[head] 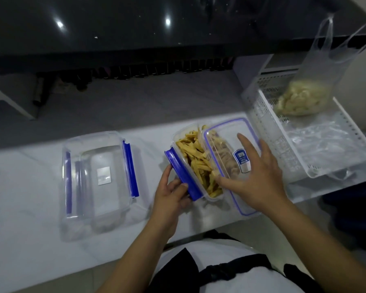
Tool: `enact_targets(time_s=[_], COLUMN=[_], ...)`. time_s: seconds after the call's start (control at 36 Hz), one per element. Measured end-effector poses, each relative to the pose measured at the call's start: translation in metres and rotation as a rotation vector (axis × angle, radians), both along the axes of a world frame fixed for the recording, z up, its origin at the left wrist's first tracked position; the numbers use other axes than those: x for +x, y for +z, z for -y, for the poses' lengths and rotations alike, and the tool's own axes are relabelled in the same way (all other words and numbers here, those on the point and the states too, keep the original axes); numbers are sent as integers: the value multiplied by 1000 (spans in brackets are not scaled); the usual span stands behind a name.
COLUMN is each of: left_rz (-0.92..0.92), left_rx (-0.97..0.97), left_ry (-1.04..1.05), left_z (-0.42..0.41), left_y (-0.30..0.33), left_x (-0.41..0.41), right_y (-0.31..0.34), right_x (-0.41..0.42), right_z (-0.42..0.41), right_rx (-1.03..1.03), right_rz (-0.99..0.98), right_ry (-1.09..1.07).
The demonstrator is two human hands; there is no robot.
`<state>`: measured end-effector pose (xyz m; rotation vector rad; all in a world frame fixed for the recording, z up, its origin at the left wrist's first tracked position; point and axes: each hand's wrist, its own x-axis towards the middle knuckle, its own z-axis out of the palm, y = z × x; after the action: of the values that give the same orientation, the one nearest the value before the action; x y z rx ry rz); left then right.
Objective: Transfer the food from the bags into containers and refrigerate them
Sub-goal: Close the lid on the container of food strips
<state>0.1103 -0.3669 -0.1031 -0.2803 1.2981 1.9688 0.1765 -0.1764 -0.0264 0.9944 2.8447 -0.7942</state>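
While the lid (230,163) sits askew, covering only the 3 o'clock half of the filled container (199,163) at table centre, I'd square it before snapping. Right hand (260,176) flat on lid; left hand (173,193) gripping the blue latch (183,174). Contents: yellow strips (197,157).

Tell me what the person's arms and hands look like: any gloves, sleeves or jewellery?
Both arms are bare to the bottom of the picture, with no sleeves in view. The left hand and the right hand wear no gloves, and no rings, watch or bracelets show on the fingers or wrists. The fingernails look short and unpainted.
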Motion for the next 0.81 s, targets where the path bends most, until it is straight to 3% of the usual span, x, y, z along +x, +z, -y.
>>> enact_targets(time_s=[0.11,0.28,0.58,0.81], left_rz=[6,-5,-12,-11], left_rx=[18,9,-8,-37], left_ry=[-1,-36,-42,-19], left_z=[-7,-21,-29,-29], left_y=[-2,-3,-5,-8], left_x=[-4,-9,-7,-6], right_y=[-11,-20,-35,-33], right_x=[31,53,-2,18], right_z=[-9,-15,-13,-16], right_rx=[38,48,33,34], right_rz=[96,80,129,153], right_ry=[0,-44,55,99])
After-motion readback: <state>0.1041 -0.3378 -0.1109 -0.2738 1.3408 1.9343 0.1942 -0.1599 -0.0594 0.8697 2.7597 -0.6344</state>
